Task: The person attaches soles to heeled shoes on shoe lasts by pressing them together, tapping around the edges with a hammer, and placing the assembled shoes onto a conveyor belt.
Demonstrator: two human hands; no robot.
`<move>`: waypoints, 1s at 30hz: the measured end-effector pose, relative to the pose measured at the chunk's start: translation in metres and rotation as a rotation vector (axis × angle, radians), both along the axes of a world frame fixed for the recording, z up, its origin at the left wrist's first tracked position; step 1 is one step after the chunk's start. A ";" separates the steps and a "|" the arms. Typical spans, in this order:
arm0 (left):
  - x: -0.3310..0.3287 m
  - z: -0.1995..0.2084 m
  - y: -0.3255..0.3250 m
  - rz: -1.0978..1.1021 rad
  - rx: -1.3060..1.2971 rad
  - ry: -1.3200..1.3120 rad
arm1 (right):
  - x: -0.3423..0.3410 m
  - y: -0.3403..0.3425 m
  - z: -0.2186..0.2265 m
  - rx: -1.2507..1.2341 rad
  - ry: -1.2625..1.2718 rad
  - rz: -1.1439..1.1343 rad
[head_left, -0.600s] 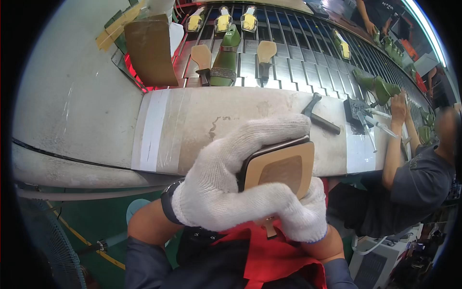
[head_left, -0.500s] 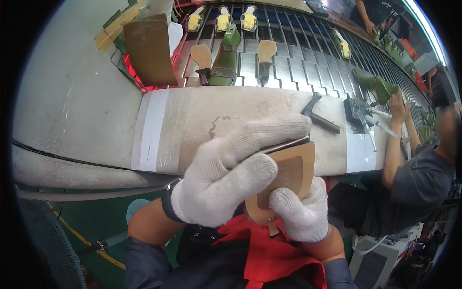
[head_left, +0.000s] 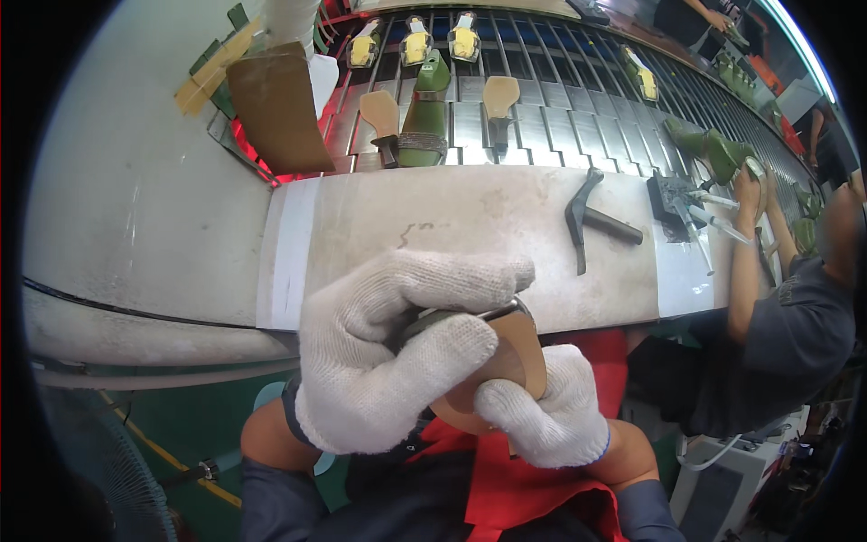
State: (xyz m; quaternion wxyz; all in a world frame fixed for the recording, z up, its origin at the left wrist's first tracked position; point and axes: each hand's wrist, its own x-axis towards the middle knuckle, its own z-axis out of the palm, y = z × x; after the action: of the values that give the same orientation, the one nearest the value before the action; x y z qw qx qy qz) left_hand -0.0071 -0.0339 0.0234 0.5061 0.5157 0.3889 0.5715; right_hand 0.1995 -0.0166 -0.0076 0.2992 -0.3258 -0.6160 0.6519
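- The tan shoe insole [head_left: 506, 361] sits in the lower middle of the frame, held in front of the near edge of the desk [head_left: 470, 235], over a red apron [head_left: 515, 488].
- Its long axis runs from upper right to lower left; the squarer end points to the upper right, with a dark edge along its top.
- Much of it is hidden: the left hand [head_left: 388, 352], in a white knit glove, covers its upper left part, fingers curled over the top edge and thumb pressed on the face.
- The right hand [head_left: 542, 415], also gloved, is closed on its lower edge, so the rounded lower end barely shows.
- A hammer [head_left: 591, 217] lies on the desk at the upper right, well apart from both hands.
- Beyond the desk, a slatted conveyor [head_left: 542, 99] carries green shoe lasts [head_left: 424, 113] and tan soles, bent by the lens.
- At the right rim another person's arm [head_left: 745, 262] reaches to the desk; what it holds is hard to make out.
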 end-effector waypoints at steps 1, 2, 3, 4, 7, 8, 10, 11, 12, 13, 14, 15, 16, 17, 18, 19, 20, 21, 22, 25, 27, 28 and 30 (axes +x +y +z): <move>0.001 0.002 -0.002 0.037 0.006 0.023 | 0.000 0.000 0.000 0.021 -0.016 0.035; 0.001 0.005 -0.003 0.073 0.012 0.046 | -0.001 0.000 -0.001 0.042 -0.032 0.070; 0.000 0.007 -0.004 0.073 0.008 0.049 | -0.002 0.001 -0.004 0.037 -0.028 0.070; -0.001 0.009 -0.005 0.060 0.028 0.095 | -0.006 0.001 -0.008 0.219 -0.022 0.065; 0.000 0.011 -0.007 0.085 0.041 0.181 | -0.017 -0.004 -0.013 0.361 0.016 0.021; -0.001 0.009 -0.006 0.097 0.102 0.217 | -0.017 -0.003 -0.011 0.499 -0.011 0.027; -0.002 0.012 -0.001 0.103 0.161 0.249 | -0.014 -0.001 -0.014 0.575 -0.071 0.052; -0.002 0.019 0.004 0.130 0.073 0.269 | -0.012 0.000 -0.018 0.516 -0.100 0.075; -0.003 0.020 0.014 0.146 -0.010 0.277 | -0.011 0.004 -0.014 0.336 -0.067 0.081; -0.003 0.015 0.025 0.149 -0.023 0.111 | -0.015 0.006 -0.014 0.332 -0.008 -0.018; -0.006 0.019 0.035 0.143 -0.050 0.193 | -0.013 0.014 -0.011 0.234 -0.017 -0.018; -0.010 0.018 0.046 0.083 -0.033 0.116 | -0.010 0.022 -0.006 0.132 -0.020 -0.007; -0.014 0.017 0.055 -0.020 -0.024 0.057 | -0.009 0.027 -0.005 0.047 0.056 -0.033; -0.020 -0.011 0.072 -0.184 0.058 -0.292 | -0.010 0.032 -0.006 -0.034 0.134 -0.054; -0.018 -0.022 0.080 -0.199 0.059 -0.361 | -0.010 0.037 -0.005 -0.143 0.190 -0.086; -0.013 -0.028 0.086 -0.220 0.057 -0.433 | -0.012 0.042 0.003 -0.160 0.224 -0.125; -0.010 -0.028 0.089 -0.225 0.060 -0.444 | -0.009 0.050 0.001 -0.157 0.233 -0.114; -0.008 -0.029 0.091 -0.195 0.071 -0.417 | -0.007 0.056 -0.002 -0.155 0.241 -0.099; -0.006 -0.031 0.092 -0.164 0.081 -0.390 | -0.006 0.058 -0.004 -0.155 0.229 -0.100; -0.003 -0.033 0.094 -0.152 0.137 -0.382 | -0.007 0.061 -0.006 -0.152 0.234 -0.156; -0.001 -0.031 0.095 -0.114 0.136 -0.329 | -0.008 0.061 -0.008 -0.141 0.291 -0.173; -0.001 -0.030 0.096 -0.121 0.139 -0.292 | -0.008 0.063 -0.009 -0.148 0.286 -0.173; -0.001 -0.033 0.097 -0.125 0.137 -0.260 | -0.008 0.066 -0.009 -0.020 0.263 -0.181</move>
State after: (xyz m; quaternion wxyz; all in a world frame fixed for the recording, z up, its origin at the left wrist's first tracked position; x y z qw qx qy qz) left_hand -0.0085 0.0633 -0.0095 0.5505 0.4937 0.2474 0.6262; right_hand 0.1910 0.0491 -0.0166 0.4314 -0.2946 -0.5330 0.6656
